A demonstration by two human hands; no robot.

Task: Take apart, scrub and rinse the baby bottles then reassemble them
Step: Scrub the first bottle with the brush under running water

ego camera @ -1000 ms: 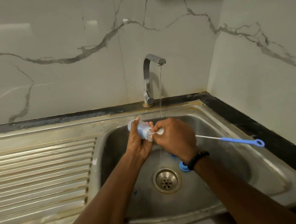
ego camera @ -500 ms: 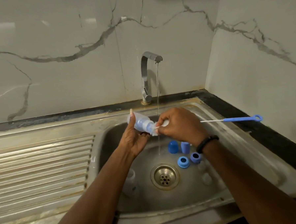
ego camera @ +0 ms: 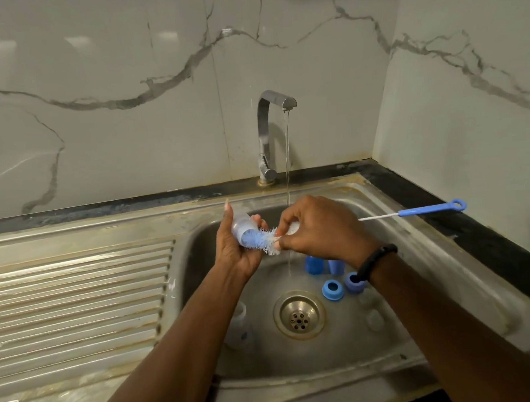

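Gripping baby bottle over sink, left hand curled round it; bottle's long axis near horizontal, mouth pointing right; right hand pinches bottle brush near bristles, handle running right, bristle head partly in mouth; tap running; blue caps on basin floor.

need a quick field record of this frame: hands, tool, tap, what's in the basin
left hand: grips the small clear plastic baby bottle, mouth toward the other hand
right hand: pinches the blue-and-white bristle bottle brush near its bristle head, bristles at the bottle mouth
brush handle: blue plastic, looped end pointing right over the sink rim
chrome tap: running, thin stream
steel sink basin: two blue caps, two blue screw rings, a second clear bottle left of the drain
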